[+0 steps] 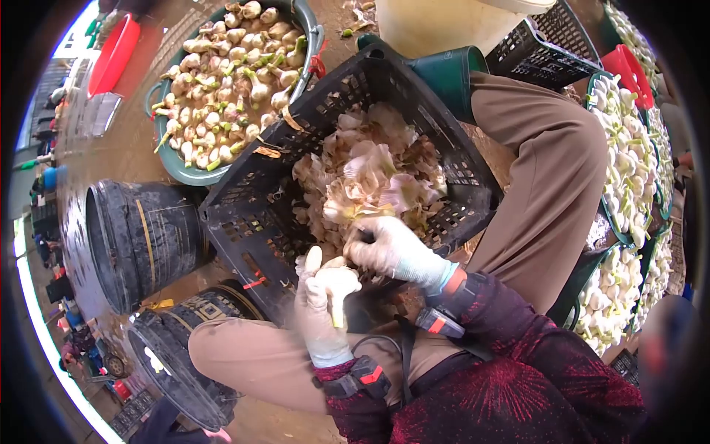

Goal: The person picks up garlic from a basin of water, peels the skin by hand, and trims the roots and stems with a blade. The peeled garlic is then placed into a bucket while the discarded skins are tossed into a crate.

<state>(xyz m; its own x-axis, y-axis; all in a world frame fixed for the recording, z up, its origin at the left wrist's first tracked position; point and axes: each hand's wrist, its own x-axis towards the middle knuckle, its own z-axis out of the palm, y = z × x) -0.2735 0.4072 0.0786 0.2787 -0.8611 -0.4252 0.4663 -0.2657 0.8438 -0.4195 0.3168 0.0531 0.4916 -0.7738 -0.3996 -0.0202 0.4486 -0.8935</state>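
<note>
Left hand [319,307]: we hold a peeled garlic bulb [336,283] in gloved fingers closed around it, over our lap at the near edge of the black crate [255,222].
Right hand [388,248]: our gloved fingers curl shut on something small; we cannot tell what.
Crate: garlic skins [373,177] piled inside.
Far side: green tub [181,166] of unpeeled garlic.

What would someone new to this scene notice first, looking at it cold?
Probably the black plastic crate tilted on the person's lap at centre, heaped with papery garlic skins. Just below it, the gloved left hand grips a peeled garlic bulb while the gloved right hand works at its top. Next comes the green tub of garlic at upper left, and more white bulbs along the right edge.
</note>
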